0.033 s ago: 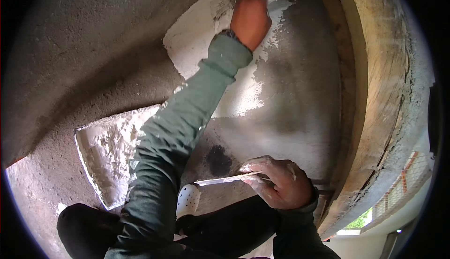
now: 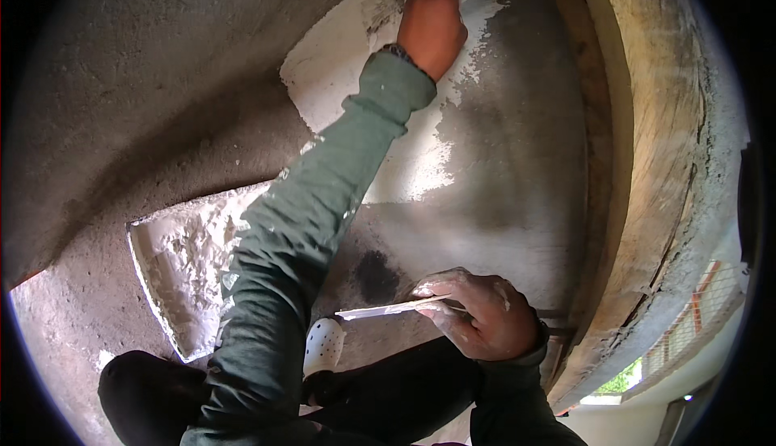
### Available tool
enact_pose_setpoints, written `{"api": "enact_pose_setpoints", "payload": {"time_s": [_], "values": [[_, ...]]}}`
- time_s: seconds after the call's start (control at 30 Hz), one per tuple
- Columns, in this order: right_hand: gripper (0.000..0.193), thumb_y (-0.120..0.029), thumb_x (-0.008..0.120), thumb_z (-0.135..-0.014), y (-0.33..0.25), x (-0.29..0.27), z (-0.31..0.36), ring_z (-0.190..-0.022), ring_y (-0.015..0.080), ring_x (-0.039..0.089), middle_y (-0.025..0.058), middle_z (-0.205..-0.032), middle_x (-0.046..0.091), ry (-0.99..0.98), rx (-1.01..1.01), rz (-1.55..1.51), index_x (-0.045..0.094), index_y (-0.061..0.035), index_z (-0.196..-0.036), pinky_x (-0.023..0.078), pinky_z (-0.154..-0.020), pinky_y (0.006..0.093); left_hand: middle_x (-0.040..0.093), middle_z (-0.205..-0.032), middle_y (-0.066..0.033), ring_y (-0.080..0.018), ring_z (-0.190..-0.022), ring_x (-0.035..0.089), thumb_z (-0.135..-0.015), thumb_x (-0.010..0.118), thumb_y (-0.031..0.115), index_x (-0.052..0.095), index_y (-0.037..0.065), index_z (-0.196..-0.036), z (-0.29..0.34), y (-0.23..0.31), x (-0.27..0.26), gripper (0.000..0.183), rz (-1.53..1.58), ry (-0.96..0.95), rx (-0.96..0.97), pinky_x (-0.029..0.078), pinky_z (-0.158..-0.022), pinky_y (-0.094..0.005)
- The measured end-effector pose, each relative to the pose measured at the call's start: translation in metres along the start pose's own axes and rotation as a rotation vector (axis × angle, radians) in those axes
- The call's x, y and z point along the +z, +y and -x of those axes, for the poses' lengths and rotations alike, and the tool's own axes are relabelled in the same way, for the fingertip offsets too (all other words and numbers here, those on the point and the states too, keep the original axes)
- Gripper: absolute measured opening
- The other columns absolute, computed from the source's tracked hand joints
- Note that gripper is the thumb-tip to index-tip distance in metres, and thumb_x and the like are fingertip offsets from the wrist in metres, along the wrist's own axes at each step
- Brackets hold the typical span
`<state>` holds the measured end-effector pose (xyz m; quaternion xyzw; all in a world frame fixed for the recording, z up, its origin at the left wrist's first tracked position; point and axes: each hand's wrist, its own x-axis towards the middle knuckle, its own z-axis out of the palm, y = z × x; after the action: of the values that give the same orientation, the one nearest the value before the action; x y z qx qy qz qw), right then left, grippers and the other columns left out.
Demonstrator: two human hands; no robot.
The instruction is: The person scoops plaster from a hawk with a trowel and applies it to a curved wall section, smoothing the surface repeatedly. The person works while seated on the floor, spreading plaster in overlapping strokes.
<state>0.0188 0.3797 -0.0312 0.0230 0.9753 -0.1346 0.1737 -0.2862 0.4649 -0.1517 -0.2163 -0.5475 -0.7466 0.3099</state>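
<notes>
Spreading white putty across the grey wall (image 2: 517,163), the left hand (image 2: 432,22) presses at the top edge of the white patch (image 2: 339,66), its grip hidden, while the right hand (image 2: 485,317) clamps a flat putty blade (image 2: 388,310) low by the knees, so reloading from that blade looks the likely next need.

Long green sleeves, dark wristband at left cuff, black trousers, white perforated clog (image 2: 324,346).

White perforated clog (image 2: 324,345), plaster-smeared board (image 2: 174,272), wooden frame (image 2: 647,163).
</notes>
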Motion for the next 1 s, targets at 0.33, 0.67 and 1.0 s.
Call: {"api": "enact_pose_setpoints", "payload": {"time_s": [0.33,0.67,1.0], "values": [[0.025,-0.009,0.064,-0.094,-0.001,-0.003,-0.008,-0.092,0.0368,0.071,0.0171,-0.104,0.071,-0.068,0.032,0.029,0.06,-0.0045,-0.118,0.057,-0.08,0.0412,0.039,-0.149,-0.0357,-0.0478,-0.127,0.052,-0.066,0.053,-0.018,0.047,-0.008,-0.139,0.038,0.009,0.028,0.075,0.1,-0.082,-0.009,0.045,-0.108,-0.0453],[0.027,-0.005,0.067,-0.088,0.006,0.003,-0.022,-0.087,0.0313,0.072,0.0187,-0.098,0.071,0.354,-0.109,-0.088,0.061,-0.0013,-0.115,0.055,-0.078,0.0371,0.061,-0.131,-0.0204,-0.0298,-0.12,0.059,-0.092,0.056,-0.001,0.045,0.0,-0.144,0.127,0.055,-0.068,0.053,0.561,-0.248,-0.613,0.046,-0.104,-0.0386],[0.03,-0.001,0.073,-0.08,0.048,0.021,-0.032,-0.097,0.0289,0.065,0.0063,-0.11,0.072,0.773,-0.229,0.45,0.071,-0.009,-0.108,0.05,-0.09,0.0383,0.062,-0.129,-0.0087,-0.0154,-0.113,0.06,-0.106,0.047,0.019,0.051,-0.005,-0.139,0.135,0.041,-0.169,0.041,0.883,0.122,-1.14,0.047,-0.1,-0.03]]}}
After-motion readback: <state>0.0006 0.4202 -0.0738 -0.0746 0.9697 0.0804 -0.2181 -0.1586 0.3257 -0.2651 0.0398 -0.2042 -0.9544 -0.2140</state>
